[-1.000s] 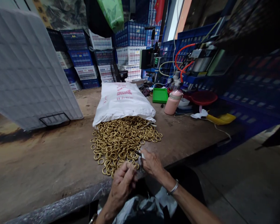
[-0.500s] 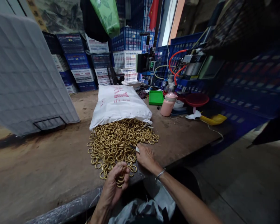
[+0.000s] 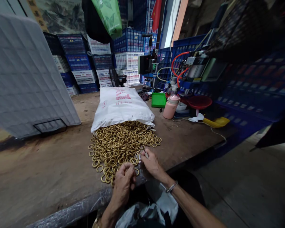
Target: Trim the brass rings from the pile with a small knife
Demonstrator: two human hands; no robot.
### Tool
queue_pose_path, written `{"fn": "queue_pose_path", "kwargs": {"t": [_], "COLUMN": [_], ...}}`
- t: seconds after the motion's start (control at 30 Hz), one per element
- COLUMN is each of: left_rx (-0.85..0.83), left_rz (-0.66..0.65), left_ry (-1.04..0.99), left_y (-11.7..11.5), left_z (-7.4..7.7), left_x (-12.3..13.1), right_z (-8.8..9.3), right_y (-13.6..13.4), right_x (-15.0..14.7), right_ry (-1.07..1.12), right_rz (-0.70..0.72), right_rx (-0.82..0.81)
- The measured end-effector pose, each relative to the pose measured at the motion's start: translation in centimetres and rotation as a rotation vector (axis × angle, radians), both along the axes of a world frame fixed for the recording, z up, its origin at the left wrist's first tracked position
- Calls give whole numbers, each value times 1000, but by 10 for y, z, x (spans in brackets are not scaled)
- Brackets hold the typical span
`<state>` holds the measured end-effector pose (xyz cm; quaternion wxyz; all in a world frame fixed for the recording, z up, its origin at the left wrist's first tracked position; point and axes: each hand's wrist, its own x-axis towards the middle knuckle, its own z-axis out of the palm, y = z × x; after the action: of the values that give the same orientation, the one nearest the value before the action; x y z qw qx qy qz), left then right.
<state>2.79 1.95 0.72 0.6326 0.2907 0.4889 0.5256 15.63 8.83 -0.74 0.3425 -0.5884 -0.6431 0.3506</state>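
A heap of brass rings (image 3: 123, 142) spills from a white sack (image 3: 121, 106) onto the worn wooden bench (image 3: 38, 167). My left hand (image 3: 123, 183) is at the near edge of the heap, fingers curled and pinched, seemingly on a ring. My right hand (image 3: 152, 163) rests at the heap's right near corner, fingers closed round a small light-coloured tool (image 3: 144, 153) whose tip points into the rings. A bracelet sits on my right wrist. Crumpled plastic (image 3: 152, 209) lies in my lap below the bench edge.
A grey quilted panel (image 3: 26, 79) leans at the left. A pink bottle (image 3: 171, 106), green tray (image 3: 158, 99), red bowl (image 3: 199, 102) and yellow scoop (image 3: 216, 122) stand at the back right beside a machine with orange hoses (image 3: 192, 65). Stacked blue and white crates (image 3: 97, 63) fill the background.
My left hand dipped into the near rings and has drawn back to the bench edge with fingers pinched. My right hand shifted slightly with its tool. The camera tilted a little.
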Motion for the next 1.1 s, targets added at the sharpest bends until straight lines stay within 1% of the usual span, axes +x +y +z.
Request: {"fn": "queue_pose_path", "kwargs": {"t": [0.1, 0.23, 0.37, 0.53, 0.6, 0.67, 0.7, 0.73, 0.83, 0.9, 1.0, 1.07, 1.1], "left_rx": [17, 96, 233, 464, 548, 549, 508, 440, 169, 52, 29, 36, 39], "left_rz": [51, 75, 110, 80, 80, 74, 56, 25, -95, -140, -130, -114, -106], "left_ry": [103, 195, 388, 733, 800, 778, 727, 647, 330, 183, 117, 125, 142], "left_y": [2, 4, 3, -2, -3, -3, -3, -3, -3, -4, -5, -4, -4], "left_z": [1, 0, -3, -8, -11, -11, -11, -10, -5, -3, -1, 0, 1], "left_x": [7, 7, 1, -6, -8, -8, -8, -8, -7, -7, -8, -8, -8], "right_z": [3, 8, 12, 16, 14, 12, 11, 10, 9, 8, 6, 4, 4], "right_y": [-13, -26, -28, -25, -24, -24, -25, -25, -26, -26, -24, -23, -24], "right_x": [-8, -14, -13, -10, -11, -13, -14, -16, -18, -18, -15, -11, -10], "right_ry": [215, 355, 348, 249, 207, 189, 189, 193, 228, 260, 230, 122, 58], "right_rz": [48, 83, 134, 193, 212, 213, 208, 199, 205, 232, 205, 187, 203], "right_rx": [-77, -152, -180, -78, -53, -68, -76, -77, -60, -68, -85, -43, -8]}}
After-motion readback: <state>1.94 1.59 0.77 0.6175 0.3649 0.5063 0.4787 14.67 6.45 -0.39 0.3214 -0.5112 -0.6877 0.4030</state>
